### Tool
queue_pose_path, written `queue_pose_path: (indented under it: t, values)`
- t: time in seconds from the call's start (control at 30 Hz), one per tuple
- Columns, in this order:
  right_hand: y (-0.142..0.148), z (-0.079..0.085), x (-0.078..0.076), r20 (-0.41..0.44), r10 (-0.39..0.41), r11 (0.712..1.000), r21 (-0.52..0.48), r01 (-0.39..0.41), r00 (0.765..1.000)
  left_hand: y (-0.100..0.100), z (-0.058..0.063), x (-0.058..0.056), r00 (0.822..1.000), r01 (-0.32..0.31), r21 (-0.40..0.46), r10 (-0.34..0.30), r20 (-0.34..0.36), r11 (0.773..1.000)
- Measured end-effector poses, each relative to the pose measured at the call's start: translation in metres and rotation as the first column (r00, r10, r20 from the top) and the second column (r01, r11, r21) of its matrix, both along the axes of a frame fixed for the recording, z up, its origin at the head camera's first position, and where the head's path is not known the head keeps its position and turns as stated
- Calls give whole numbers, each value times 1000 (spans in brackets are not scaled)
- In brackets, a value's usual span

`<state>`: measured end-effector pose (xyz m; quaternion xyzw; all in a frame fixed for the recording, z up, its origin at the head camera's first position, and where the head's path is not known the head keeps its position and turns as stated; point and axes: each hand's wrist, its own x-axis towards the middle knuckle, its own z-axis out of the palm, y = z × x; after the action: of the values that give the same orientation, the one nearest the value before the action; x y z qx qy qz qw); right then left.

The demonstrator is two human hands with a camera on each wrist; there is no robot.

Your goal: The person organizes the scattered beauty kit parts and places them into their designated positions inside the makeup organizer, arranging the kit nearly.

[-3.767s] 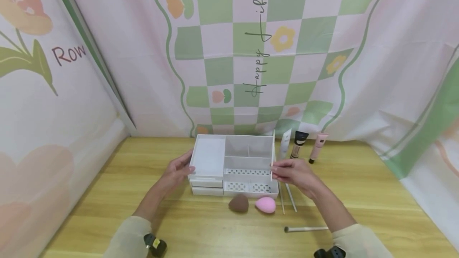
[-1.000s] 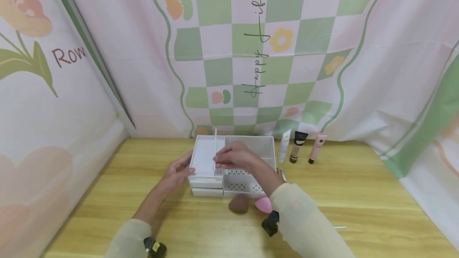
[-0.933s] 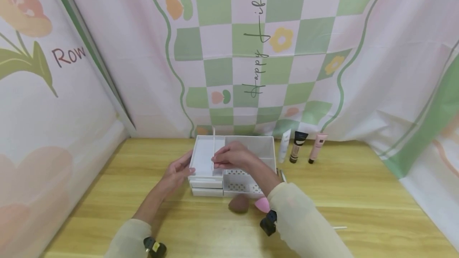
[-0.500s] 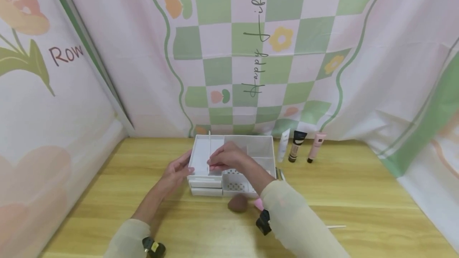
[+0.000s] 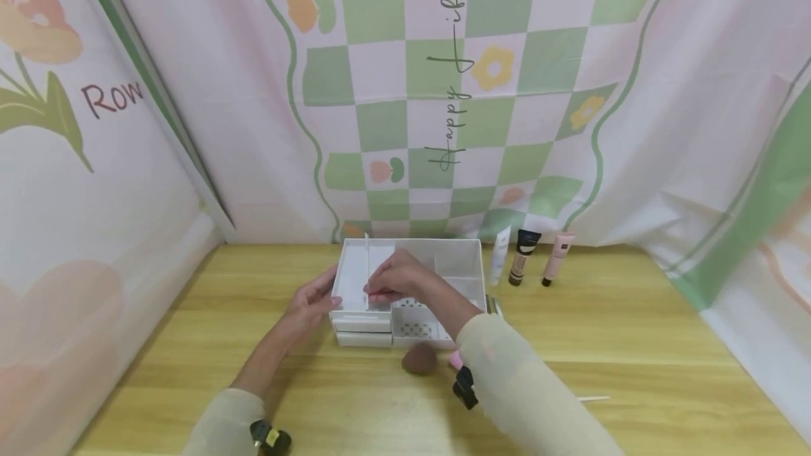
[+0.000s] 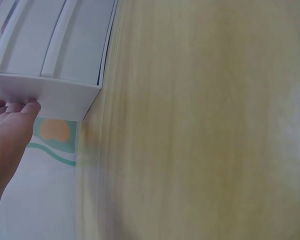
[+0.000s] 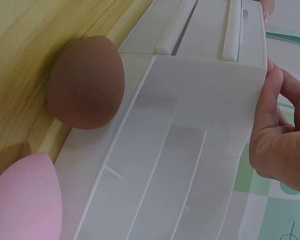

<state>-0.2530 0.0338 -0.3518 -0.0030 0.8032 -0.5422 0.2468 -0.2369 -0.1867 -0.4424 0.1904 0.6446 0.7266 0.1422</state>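
Note:
A white desk organizer [image 5: 437,248] with drawers at its left front and open compartments at its right stands on the table. My left hand [image 5: 310,305] grips its left side, thumb over the rim; in the left wrist view, the fingers of that left hand [image 6: 12,117] press against the side wall. Above the organizer's left top, my right hand [image 5: 399,276] pinches a long, thin white strip [image 5: 367,259] pointing toward the back. The strip's kind cannot be told. In the right wrist view the right hand [image 7: 282,135] is beside the organizer's top edge, with the strip hidden.
A brown makeup sponge [image 7: 87,82] and a pink makeup sponge [image 7: 27,200] lie before the organizer. White [image 5: 500,255], black [image 5: 524,257] and pink [image 5: 559,259] tubes stand at the back right. A white stick end [image 5: 594,398] shows beside the right sleeve.
The right hand has carried the thin white strip from the organizer's right side to above its left top, then slightly farther left. The left hand keeps its place.

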Motion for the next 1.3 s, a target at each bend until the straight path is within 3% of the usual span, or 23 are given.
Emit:
queue_pose_path:
  t: [0.4,0.9,1.3]
  values:
    - [2,4,-1,50,13,1000,8,-13,999,1,0,1,1000,12,1,-12,-14,1000]
    - [2,5,1,33,19,1000,12,-19,999,2,0,1,1000,20,29,-20,-14,999]
    - [2,5,3,43,13,1000,-3,-13,999,2,1,1,1000,2,-25,-2,-13,1000]
